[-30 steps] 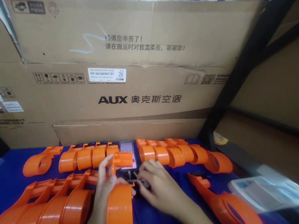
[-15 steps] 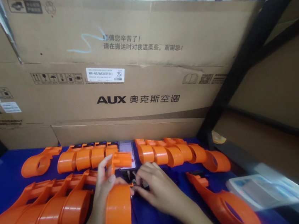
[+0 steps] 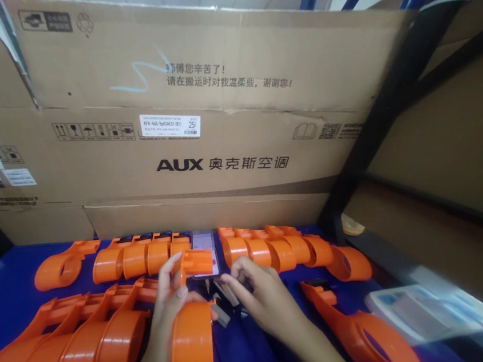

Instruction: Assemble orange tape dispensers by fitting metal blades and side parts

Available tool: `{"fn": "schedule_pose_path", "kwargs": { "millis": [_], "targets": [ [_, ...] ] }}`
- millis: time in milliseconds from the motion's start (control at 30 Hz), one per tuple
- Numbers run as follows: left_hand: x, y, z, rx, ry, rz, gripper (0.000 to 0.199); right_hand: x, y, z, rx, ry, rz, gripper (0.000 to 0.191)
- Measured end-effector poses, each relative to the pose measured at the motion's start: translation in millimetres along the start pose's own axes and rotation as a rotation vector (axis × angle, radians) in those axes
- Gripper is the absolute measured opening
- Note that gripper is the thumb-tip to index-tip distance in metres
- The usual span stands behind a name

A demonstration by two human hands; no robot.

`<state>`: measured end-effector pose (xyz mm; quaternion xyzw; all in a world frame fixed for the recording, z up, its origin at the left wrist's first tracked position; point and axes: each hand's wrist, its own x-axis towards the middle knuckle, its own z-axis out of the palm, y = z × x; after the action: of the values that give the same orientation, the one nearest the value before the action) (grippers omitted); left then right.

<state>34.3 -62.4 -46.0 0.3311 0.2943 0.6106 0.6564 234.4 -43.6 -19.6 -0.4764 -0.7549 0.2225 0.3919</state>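
My left hand (image 3: 169,309) is wrapped round an orange plastic part (image 3: 192,344), holding it upright in the middle. The part has a wide round ring below and a short ribbed block on top, joined by a thin neck. To its right, my right hand (image 3: 257,294) hovers with curled fingers; whether a small piece sits between the fingertips cannot be made out. Under and beside those fingertips lie several small grey metal pieces (image 3: 221,315) on the blue surface. Just behind both hands lies a phone (image 3: 203,241) with a lit screen, partly covered by the part.
More orange ringed parts stand in rows: front left (image 3: 78,348), back left (image 3: 135,258), back right (image 3: 284,254). One lies alone at front right (image 3: 370,334), beside a whitish blurred box (image 3: 427,308). A large cardboard panel (image 3: 224,177) closes off the back; a dark post (image 3: 353,175) rises at right.
My right hand has moved slightly right, away from the held part, uncovering the small metal pieces. My left hand keeps its hold on the part, nearly still. The view has tilted slightly.
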Motion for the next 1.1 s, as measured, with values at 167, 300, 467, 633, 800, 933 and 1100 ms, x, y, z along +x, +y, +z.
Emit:
{"fn": "schedule_pose_path", "kwargs": {
  "millis": [167,300,467,633,800,933,1100],
  "targets": [
    [12.6,-4.4,-15.9,0.025,-0.127,-0.024,0.085,1.3,-5.3,0.5,0.447,0.132,0.120,0.022],
    [16.5,-5.9,-24.8,0.027,-0.161,-0.023,0.079,4.4,-7.9,1.0,0.634,0.188,0.142,0.025],
    [12.3,-5.5,-24.1,0.036,-0.176,-0.053,0.078,7.3,-6.2,-0.7,0.750,0.235,0.189,0.024],
    [12.3,-11.3,-16.5,0.044,-0.170,0.065,0.079,8.9,-6.1,-1.6,0.785,0.219,0.219,0.024],
    [9.5,-12.1,-6.5,0.072,-0.161,0.134,0.072,6.8,-5.6,-1.7,0.753,0.214,0.215,0.025],
    [7.3,-10.0,-3.2,0.065,-0.139,0.131,0.074,5.6,-6.5,-2.8,0.703,0.197,0.195,0.026],
    [4.7,-7.7,1.1,0.026,-0.109,0.104,0.076,6.0,-9.0,-6.3,0.645,0.193,0.184,0.028]
  ]
}}
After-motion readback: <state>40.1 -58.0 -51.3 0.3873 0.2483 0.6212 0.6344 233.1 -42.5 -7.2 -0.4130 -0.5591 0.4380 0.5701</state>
